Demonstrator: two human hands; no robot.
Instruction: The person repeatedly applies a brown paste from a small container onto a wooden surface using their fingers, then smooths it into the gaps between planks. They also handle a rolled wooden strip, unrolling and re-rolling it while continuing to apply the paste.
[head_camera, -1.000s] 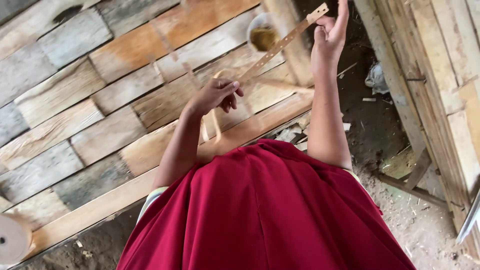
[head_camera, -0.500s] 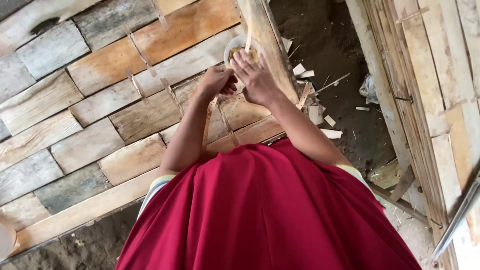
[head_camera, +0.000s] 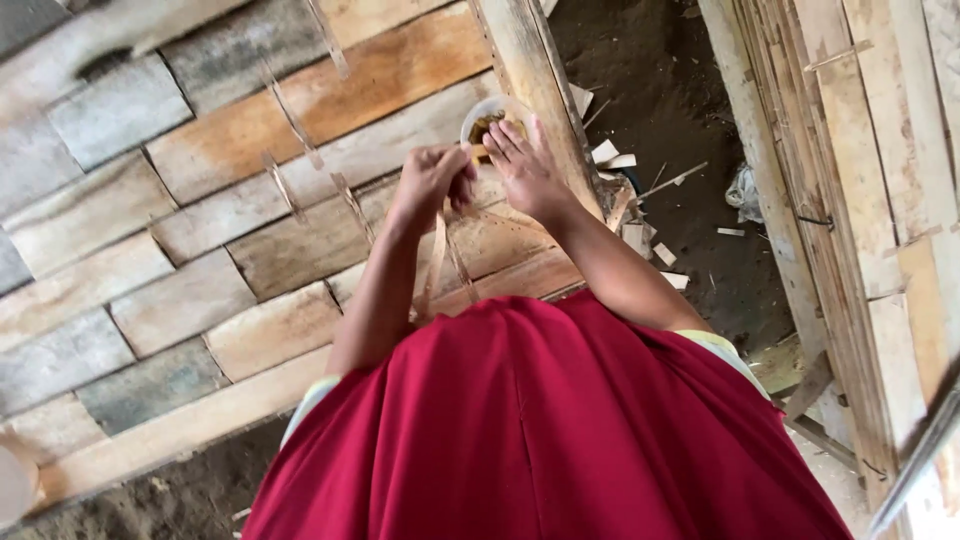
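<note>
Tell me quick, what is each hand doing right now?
Left hand: closed, pinching thin wooden strips that hang down from it.
Right hand: open, fingers spread, beside the small bowl; holds nothing that shows.

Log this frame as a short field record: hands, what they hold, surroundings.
left hand: closed on thin bamboo strips that hang down
right hand: fingers spread, at the strips' top end
bowl: pale, brownish contents, just beyond both hands
surface: woven flat wooden slats
post: upright, beside the bowl
ground: dark soil, wood offcuts
</note>
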